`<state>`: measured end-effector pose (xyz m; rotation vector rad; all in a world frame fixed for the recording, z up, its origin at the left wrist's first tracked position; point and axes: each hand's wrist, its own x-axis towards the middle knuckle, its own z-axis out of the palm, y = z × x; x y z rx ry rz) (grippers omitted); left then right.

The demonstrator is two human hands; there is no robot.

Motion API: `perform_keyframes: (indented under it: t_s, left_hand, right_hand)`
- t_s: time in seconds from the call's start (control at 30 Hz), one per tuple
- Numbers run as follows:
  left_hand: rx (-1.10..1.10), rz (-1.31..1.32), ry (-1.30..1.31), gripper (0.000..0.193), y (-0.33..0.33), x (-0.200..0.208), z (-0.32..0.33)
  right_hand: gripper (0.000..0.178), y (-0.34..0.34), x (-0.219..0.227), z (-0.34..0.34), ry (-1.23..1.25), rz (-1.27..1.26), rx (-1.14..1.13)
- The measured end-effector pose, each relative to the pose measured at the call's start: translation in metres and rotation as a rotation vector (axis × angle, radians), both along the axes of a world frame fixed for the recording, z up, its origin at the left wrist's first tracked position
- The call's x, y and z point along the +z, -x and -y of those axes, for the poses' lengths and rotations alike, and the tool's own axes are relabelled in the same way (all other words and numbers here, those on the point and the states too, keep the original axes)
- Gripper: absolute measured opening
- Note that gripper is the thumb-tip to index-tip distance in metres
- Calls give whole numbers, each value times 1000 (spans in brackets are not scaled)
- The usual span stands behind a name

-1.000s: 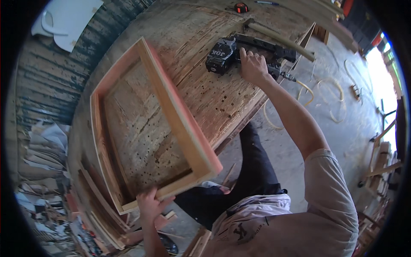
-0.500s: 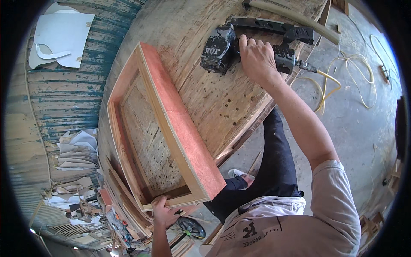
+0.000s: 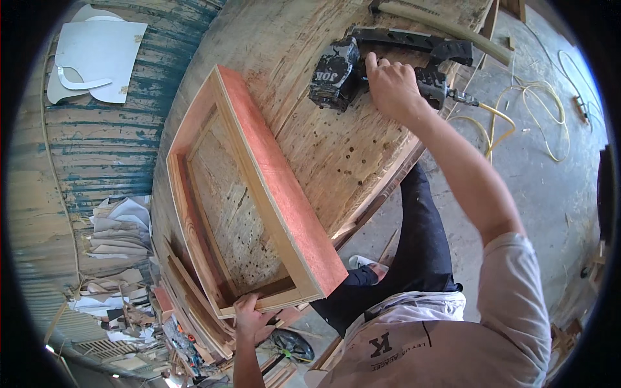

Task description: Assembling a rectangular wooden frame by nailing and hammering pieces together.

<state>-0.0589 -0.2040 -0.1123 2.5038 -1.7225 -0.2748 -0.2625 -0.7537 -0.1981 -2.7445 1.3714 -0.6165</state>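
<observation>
A rectangular wooden frame (image 3: 275, 187) with reddish panel sides lies across the workbench (image 3: 336, 149), its near end by my body. My left hand (image 3: 248, 312) is closed on the near-left corner of this frame, fingers over the edge. At the far right of the bench a black pneumatic nail gun (image 3: 333, 74) rests on its side. My right hand (image 3: 396, 87) grips its handle, and the fingertips are partly hidden. A yellow air hose (image 3: 498, 116) joins the handle's end through a metal coupling.
Beyond the nail gun lies a long pale bar (image 3: 446, 29). The hose loops over the concrete floor (image 3: 543, 194) on the right. Stacked boards (image 3: 194, 297) and scraps stand left of the bench, below a corrugated wall (image 3: 110, 149) with white templates (image 3: 97, 58) hanging on it.
The view has shifted slightly, so the whole scene sits a little to the right. Both hands keep their hold on the frame and the nail gun.
</observation>
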Motion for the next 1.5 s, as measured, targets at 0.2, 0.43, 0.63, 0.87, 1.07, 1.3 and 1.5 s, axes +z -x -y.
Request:
perform_keyframes:
  t_s: [0.2, 0.43, 0.63, 0.87, 1.07, 1.3, 1.5]
  left_hand:
    - [-33, -7, -40, 56, -14, -9, -60]
    - [-89, 30, 22, 55, -2, 6, -68]
    - [-122, -15, 27, 55, -6, -3, -57]
    - [-93, -17, -7, 51, -4, 0, -59]
    - [-81, -15, -8, 50, -8, 0, -63]
    - [-76, 9, 19, 49, -1, 2, -55]
    - [-107, 52, 43, 54, -4, -4, -61]
  right_hand:
    - [46, 32, 44, 27, -316, -188, 257]
    - [13, 76, 139, -68, -1334, 495, 226]
    - [33, 58, 58, -137, -2090, 1177, 457]
    - [56, 21, 3, -148, -2406, 1196, 521]
    - [39, 20, 11, -148, -2502, 1108, 559]
    - [52, 68, 1, -189, -2413, 1231, 647]
    - [51, 62, 0, -193, -2443, 1204, 676]
